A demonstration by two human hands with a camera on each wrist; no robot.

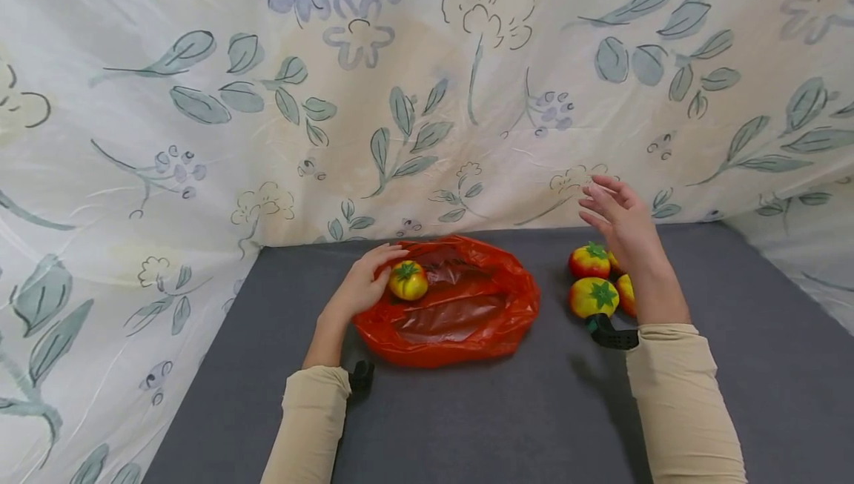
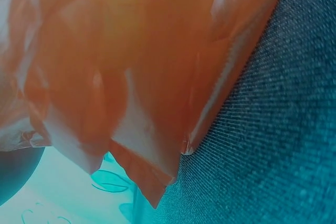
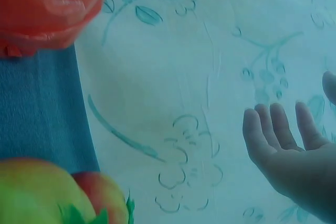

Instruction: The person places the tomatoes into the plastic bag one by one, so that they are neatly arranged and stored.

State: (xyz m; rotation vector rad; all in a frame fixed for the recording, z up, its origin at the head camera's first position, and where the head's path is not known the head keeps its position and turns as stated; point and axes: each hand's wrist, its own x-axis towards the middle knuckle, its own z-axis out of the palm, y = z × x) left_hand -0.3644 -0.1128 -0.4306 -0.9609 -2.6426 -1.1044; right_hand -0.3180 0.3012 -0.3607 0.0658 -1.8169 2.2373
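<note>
Dark grey cloth [image 1: 460, 425], smooth and flat, red bag [image 1: 440, 355] spread wide on its far part, at least four red-and-yellow fruits [image 1: 588, 297] bunched to the bag's right, near but not touching it.

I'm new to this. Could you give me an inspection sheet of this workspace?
Surface: dark grey woven cloth.
Job's things: crinkled red plastic bag, open, with one round yellow-and-red tomato-like fruit in its opening; at least four similar fruits to its right.
Clutter: nothing seen.
Grips: left hand at the bag's left rim beside the single fruit, hold unclear; right hand raised, empty.
Cables: nothing seen.
Surroundings: pale floral sheet behind.
</note>
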